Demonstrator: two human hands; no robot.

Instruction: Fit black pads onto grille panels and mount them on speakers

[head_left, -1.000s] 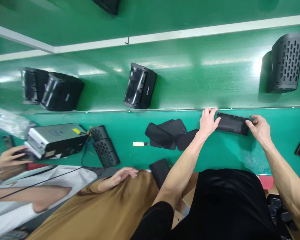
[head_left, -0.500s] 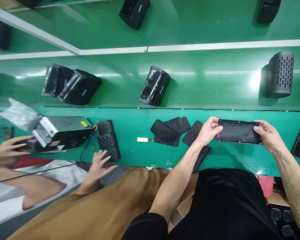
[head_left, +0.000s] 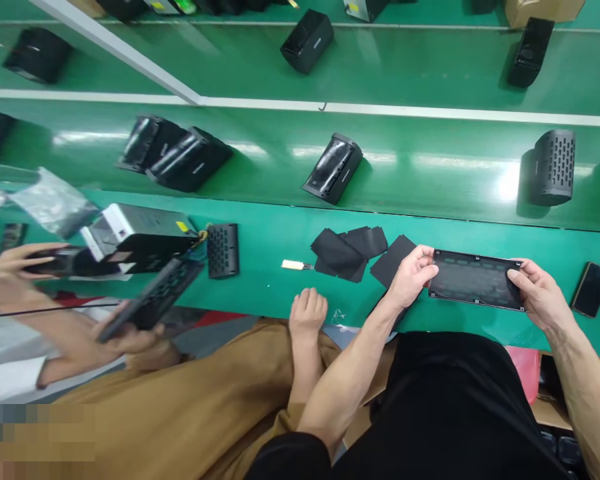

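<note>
I hold a flat black rectangular panel over the near strip of the green bench, its inner face toward me. My left hand pinches its left end and my right hand grips its right end. Just left of my left hand lies a loose pile of black fabric pieces. A small pale tag-like item rests left of the pile.
Black speaker housings ride the green conveyor; one with a perforated grille stands at right. A phone lies right of my hand. A co-worker in brown holds a grille panel. A boxy device sits at left.
I have drawn the panel a little nearer and tilted it flatter. The co-worker's hand picked up a grille panel; their other hand now rests at the bench edge. The view has tilted up.
</note>
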